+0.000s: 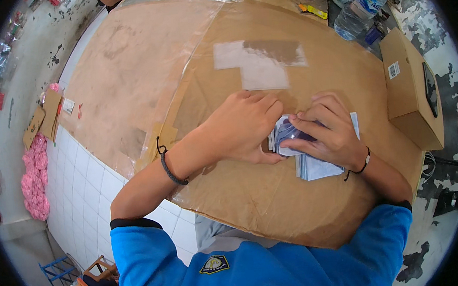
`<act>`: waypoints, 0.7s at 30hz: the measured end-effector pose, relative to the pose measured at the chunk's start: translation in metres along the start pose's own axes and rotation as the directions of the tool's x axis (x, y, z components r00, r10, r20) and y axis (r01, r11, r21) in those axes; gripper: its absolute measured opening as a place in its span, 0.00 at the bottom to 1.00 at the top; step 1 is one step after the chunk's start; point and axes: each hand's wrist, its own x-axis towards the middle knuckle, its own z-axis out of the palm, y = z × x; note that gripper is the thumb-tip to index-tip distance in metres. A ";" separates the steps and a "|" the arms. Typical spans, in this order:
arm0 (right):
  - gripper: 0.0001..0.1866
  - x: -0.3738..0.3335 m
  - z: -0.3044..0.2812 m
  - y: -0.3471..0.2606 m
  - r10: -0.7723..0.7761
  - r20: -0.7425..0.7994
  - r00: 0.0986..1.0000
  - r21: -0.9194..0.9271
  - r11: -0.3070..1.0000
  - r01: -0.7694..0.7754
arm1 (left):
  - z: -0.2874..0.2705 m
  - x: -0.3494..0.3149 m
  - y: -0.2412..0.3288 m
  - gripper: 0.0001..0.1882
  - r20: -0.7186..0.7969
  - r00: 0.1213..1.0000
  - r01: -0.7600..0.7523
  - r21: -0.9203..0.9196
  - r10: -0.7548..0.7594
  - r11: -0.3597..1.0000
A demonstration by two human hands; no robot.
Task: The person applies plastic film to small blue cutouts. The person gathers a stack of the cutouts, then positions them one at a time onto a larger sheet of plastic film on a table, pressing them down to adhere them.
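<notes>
My left hand is curled at the left edge of a small stack of whitish paper slips, thumb below and fingers above. My right hand is closed over a shiny purple see-through piece on top of the slips, its fingertips pinching it. The kind of this purple piece is not clear. Beneath the right hand, a second stack of pale slips sticks out toward me. Both hands rest close together over the brown paper-covered table.
A cardboard box with a dark phone on it stands at the right. A water bottle and a yellow cutter lie at the far right. Clear tape patches cover the table's middle. Pink bundles hang at left.
</notes>
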 end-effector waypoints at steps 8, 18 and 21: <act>0.24 -0.009 0.004 0.001 0.029 0.055 0.998 0.016 0.999 -0.030 | -0.004 0.002 0.004 0.35 0.068 0.998 0.001 0.035 -0.004 0.999; 0.46 0.010 -0.020 0.006 0.056 0.219 0.974 0.300 0.946 -0.121 | 0.000 0.002 0.003 0.36 -0.170 0.982 -0.070 0.094 0.085 0.993; 0.45 0.009 -0.020 0.008 0.072 0.220 0.973 0.304 0.943 -0.139 | -0.004 0.003 0.005 0.36 -0.204 0.975 -0.056 0.134 0.083 0.989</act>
